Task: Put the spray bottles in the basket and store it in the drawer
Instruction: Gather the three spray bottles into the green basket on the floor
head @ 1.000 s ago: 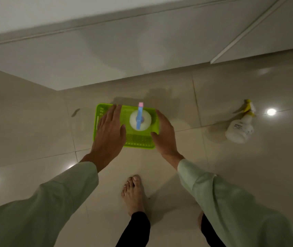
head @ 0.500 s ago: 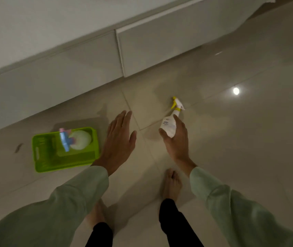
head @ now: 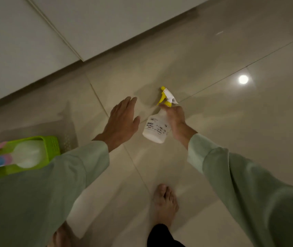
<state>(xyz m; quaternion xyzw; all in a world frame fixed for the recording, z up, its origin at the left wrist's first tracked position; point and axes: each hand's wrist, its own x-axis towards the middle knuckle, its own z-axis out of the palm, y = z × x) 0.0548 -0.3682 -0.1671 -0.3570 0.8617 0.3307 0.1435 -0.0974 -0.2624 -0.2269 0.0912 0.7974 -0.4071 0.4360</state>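
Right hand clasps the white plastic spray bottle with yellow trigger by its neck, just above the glossy tiled floor.

Likely light, rigid and smooth, so the neck suits best. Left hand is spread, empty. The lime-green perforated plastic basket, far left, already has a blue-and-pink-topped bottle; the left sleeve overlaps it.

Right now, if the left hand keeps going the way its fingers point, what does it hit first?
Nothing close: the left hand is open, pointing up-frame over bare floor, left of the yellow-trigger spray bottle. The cabinet front lies farther along that line, though depth is unclear.
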